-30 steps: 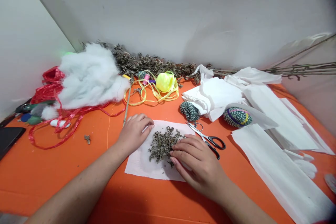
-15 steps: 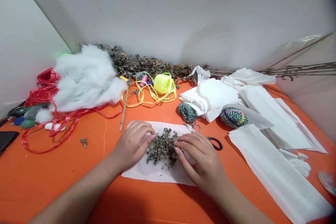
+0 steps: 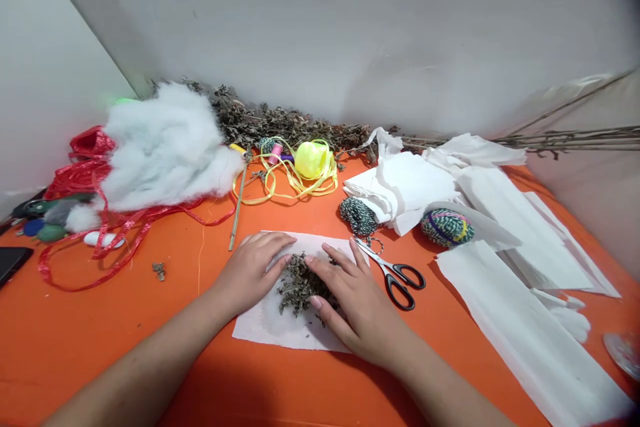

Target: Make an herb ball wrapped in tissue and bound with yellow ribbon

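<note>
A small heap of dried, crumbled leaves lies on a white cloth square in front of me, with some white stuffing showing under it. My left hand rests at the heap's left side, fingers stretched out and nothing gripped. Over the right part of the leaves is my right hand, its fingers spread and partly covering them. Just right of that hand lie scissors with black handles.
White stuffing sits on red ribbon at the left. Dried branches line the wall. Yellow ribbon, yarn balls and white cloth pieces lie behind and to the right. A stick lies left of centre.
My right hand has shifted left over the leaves and its fingers have spread, uncovering the scissors. My left hand has barely moved.
</note>
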The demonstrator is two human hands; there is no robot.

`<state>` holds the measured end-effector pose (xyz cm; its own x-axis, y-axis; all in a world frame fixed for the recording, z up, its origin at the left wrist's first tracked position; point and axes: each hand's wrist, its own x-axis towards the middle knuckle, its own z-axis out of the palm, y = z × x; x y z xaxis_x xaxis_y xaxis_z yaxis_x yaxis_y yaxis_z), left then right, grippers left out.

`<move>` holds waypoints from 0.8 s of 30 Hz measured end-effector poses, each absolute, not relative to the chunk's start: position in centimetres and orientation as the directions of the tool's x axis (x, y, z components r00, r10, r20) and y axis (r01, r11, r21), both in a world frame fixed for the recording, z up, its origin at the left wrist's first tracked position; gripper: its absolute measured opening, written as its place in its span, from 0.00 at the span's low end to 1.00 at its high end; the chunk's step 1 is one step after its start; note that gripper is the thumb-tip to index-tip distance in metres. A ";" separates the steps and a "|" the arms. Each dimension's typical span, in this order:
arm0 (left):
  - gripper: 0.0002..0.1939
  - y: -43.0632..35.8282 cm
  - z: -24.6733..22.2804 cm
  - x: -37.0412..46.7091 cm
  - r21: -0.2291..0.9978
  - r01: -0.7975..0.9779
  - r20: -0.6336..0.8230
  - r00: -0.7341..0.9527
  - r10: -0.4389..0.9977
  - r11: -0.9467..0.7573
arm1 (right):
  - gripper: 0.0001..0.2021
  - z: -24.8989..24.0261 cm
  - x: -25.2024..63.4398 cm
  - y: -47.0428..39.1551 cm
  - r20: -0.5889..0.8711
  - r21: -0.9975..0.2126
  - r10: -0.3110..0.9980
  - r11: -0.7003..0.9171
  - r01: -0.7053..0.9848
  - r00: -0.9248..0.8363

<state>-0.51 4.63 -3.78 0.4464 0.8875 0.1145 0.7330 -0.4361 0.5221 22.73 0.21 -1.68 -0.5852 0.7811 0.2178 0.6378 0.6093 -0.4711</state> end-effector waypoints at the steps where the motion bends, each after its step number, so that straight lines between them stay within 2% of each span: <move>1: 0.15 4.6 -3.8 -0.5 0.526 0.728 0.122 0.447 0.886 -0.440 | 0.22 -1.6 22.8 0.2 0.213 -0.475 0.767 0.623 0.622 -0.606; 5: 0.14 4.5 -3.4 -0.4 0.519 0.709 0.183 0.453 0.872 -0.477 | 0.22 -1.5 22.9 0.2 0.195 -0.478 0.733 0.651 0.589 -0.652; 8: 0.15 4.0 -2.8 -0.3 0.471 0.664 0.261 0.523 0.811 -0.580 | 0.20 -1.5 23.4 0.2 0.319 -0.468 0.724 0.682 0.562 -0.612; 10: 0.15 3.5 -2.4 -0.3 0.428 0.588 0.306 0.621 0.722 -0.687 | 0.18 -1.5 24.0 0.3 0.431 -0.463 0.718 0.696 0.550 -0.547; 14: 0.17 2.7 -2.1 -0.1 0.361 0.439 0.288 0.786 0.547 -0.822 | 0.17 -1.4 25.2 0.5 0.518 -0.446 0.702 0.710 0.545 -0.489; 19: 0.18 2.8 -2.6 -0.1 0.330 0.529 0.205 0.768 0.606 -0.782 | 0.14 -1.0 25.4 0.6 0.475 -0.438 0.672 0.740 0.509 -0.568; 24: 0.27 3.0 -2.7 -0.2 0.335 0.610 0.140 0.722 0.678 -0.718 | 0.16 -0.7 24.5 0.1 0.443 -0.417 0.633 0.773 0.479 -0.635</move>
<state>-0.22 3.00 -2.72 0.7216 0.6781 0.1397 0.6100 -0.7181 0.3349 24.48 0.05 -0.73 -0.6349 0.6328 0.4432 0.4792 0.7725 -0.4166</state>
